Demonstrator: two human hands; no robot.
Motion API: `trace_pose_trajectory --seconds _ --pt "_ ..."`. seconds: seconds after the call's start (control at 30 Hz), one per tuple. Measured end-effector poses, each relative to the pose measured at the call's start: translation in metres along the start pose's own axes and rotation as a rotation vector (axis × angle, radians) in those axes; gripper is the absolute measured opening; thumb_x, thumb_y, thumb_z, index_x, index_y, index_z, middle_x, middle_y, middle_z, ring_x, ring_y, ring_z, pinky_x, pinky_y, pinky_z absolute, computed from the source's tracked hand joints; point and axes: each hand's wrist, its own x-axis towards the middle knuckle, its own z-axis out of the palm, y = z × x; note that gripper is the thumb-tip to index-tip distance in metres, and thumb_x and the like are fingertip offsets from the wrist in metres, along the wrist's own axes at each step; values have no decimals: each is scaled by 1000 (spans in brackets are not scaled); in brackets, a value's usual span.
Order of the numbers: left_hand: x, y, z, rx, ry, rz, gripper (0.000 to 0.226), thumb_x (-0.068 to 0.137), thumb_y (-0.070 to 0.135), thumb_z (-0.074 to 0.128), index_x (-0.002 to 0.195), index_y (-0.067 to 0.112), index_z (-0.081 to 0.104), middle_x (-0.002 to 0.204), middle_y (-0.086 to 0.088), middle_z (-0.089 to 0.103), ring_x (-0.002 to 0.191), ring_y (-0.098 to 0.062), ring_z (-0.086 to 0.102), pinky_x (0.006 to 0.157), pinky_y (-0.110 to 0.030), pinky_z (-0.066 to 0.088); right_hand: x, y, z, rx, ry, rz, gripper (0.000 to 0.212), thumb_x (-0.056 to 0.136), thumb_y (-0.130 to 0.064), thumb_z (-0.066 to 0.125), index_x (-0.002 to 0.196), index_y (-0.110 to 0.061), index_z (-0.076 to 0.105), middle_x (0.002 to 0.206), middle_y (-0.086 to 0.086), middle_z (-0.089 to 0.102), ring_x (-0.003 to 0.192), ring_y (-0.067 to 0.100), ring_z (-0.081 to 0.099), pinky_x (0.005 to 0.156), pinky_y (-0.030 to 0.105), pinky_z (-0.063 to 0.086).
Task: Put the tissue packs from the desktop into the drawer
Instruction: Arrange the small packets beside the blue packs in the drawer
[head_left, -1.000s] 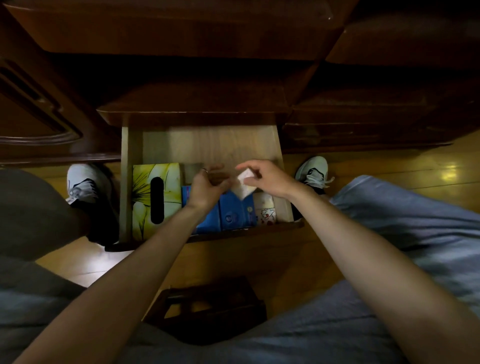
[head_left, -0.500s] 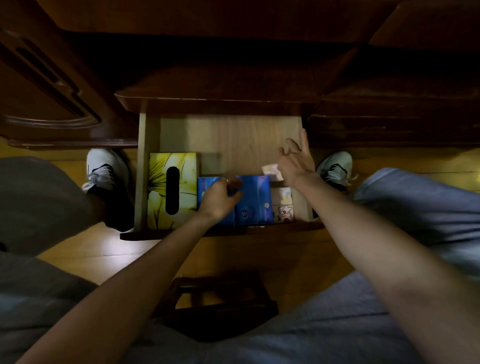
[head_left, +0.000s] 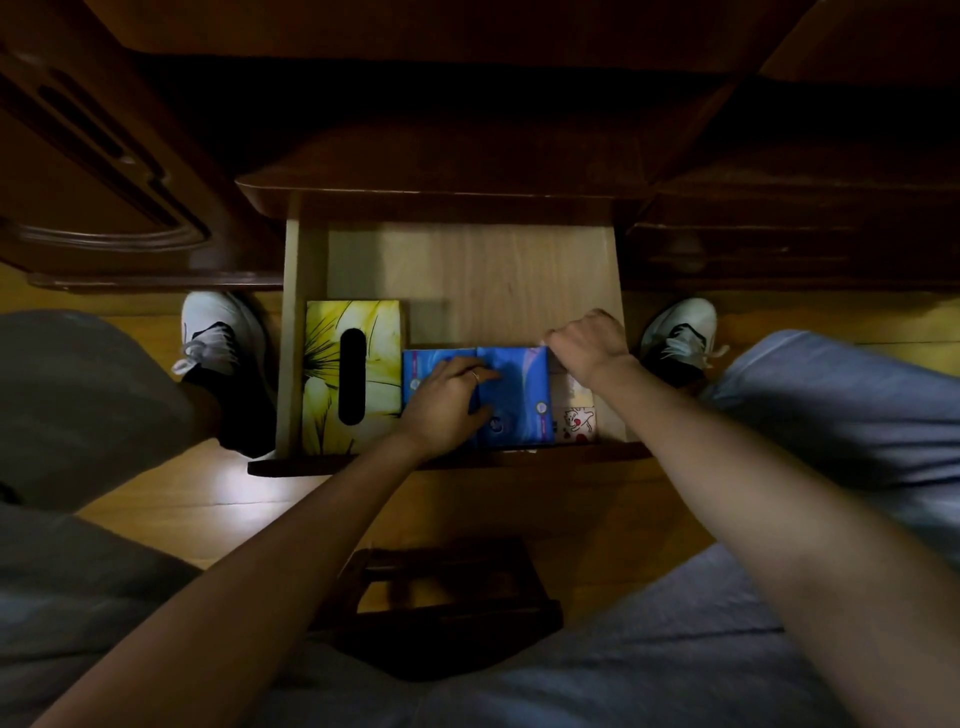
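The light wooden drawer (head_left: 493, 280) stands pulled out below the dark desk. Along its front row lie a yellow flowered tissue box (head_left: 327, 374), two blue tissue packs (head_left: 519, 400) side by side, and a white cartoon-printed pack (head_left: 574, 421). My left hand (head_left: 447, 400) rests flat on the blue packs, fingers across their seam. My right hand (head_left: 587, 340) is curled at the drawer's right end, just behind the cartoon pack. It pinches a small white tissue pack (head_left: 545, 344), of which only a sliver shows at the fingertips.
The back half of the drawer floor is bare wood. My shoes (head_left: 218, 332) stand on the floor on both sides of the drawer. A dark wooden stool (head_left: 447, 597) sits between my knees. A cabinet door is at left, closed drawers (head_left: 779, 244) at right.
My right hand has lowered the small white pack from mid-drawer down to the right end and curled over it. My left hand has shifted from gripping the blue packs to lying on them.
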Motion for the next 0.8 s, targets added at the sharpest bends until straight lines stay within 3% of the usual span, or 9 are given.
trace_pose_trajectory --seconds 0.1,0.2,0.3,0.37,0.43,0.57,0.67,0.73,0.8 --pt "0 0 1 60 -34 27 52 93 27 67 142 16 53 152 -5 40 140 -25 33 114 -42 32 0 2 -4 2 -31 -15 28 99 -22 56 127 -25 60 103 0 71 99 23 66 104 41 43" --pt "-1 1 -3 154 -116 52 59 94 31 65 148 16 46 156 -8 33 142 -28 29 115 -43 30 -8 2 -5 -47 -15 -5 37 98 -26 53 134 -19 55 119 2 70 115 22 62 121 48 19" --pt "-1 10 -14 197 -200 42 59 97 33 61 150 16 42 160 -10 27 146 -31 23 118 -42 25 -29 15 -19 -89 69 44 57 92 -28 61 146 -16 48 144 6 56 143 27 39 123 55 6" --pt "-1 19 -26 183 -225 16 56 98 33 60 149 17 43 162 -7 26 147 -28 24 118 -39 26 -48 30 -37 36 107 64 66 91 -20 63 153 -17 41 154 8 46 150 28 25 124 52 8" --pt "0 31 -46 168 -197 18 52 99 32 59 147 20 46 160 -5 30 143 -27 35 113 -37 33 -73 45 -61 198 149 75 69 91 -11 61 155 -19 36 157 7 42 151 27 23 120 45 21" --pt "3 70 -119 212 30 130 40 100 34 53 139 28 52 151 3 42 131 -18 51 102 -36 46 -134 77 -121 428 459 159 52 99 -18 52 149 -30 47 150 -3 52 144 18 37 112 39 34" --pt "-6 112 -198 274 349 266 32 98 32 56 130 35 57 141 11 49 114 -8 59 87 -21 48 -180 109 -182 494 826 224 39 101 -24 53 139 -33 57 136 -11 63 131 11 51 97 30 47" --pt "-18 146 -256 310 542 396 27 98 29 55 124 36 60 133 14 55 108 -7 61 79 -21 48 -208 133 -228 479 1109 262 33 99 -21 55 129 -30 64 123 -13 69 120 9 57 79 22 48" --pt "-30 181 -309 353 707 508 24 98 27 55 119 34 64 124 14 61 103 -6 62 73 -19 49 -230 157 -271 439 1335 295 29 96 -18 56 122 -28 67 113 -13 70 111 10 60 74 22 50"
